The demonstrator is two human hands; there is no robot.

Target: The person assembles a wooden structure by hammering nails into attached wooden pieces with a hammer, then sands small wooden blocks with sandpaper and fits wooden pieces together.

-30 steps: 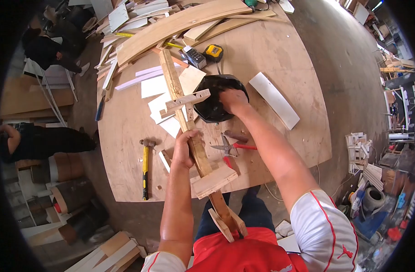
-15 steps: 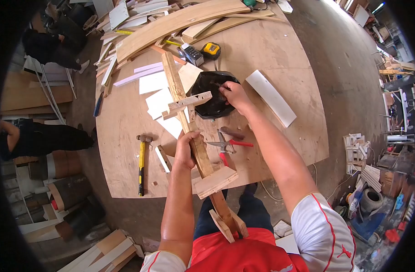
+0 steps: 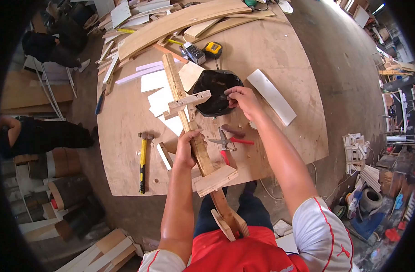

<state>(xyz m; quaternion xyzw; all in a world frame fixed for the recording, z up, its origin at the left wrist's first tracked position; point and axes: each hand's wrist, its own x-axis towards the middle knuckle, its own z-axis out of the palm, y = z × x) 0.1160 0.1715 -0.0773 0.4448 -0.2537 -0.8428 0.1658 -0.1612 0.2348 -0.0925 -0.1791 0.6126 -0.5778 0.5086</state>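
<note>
Your left hand (image 3: 185,150) clasps the wooden frame (image 3: 202,157) over the desk's (image 3: 280,145) near edge; your curled right hand (image 3: 246,100), grip unclear, overhangs the black container (image 3: 212,87).

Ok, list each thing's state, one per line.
Wood: held aslant
Container: open-topped
Left hand: closed around the wood
Right hand: at the container, fingers bent, grip unclear
Snips: open
Hammer: lying flat
Tape measure: lying, blade unclear
</note>
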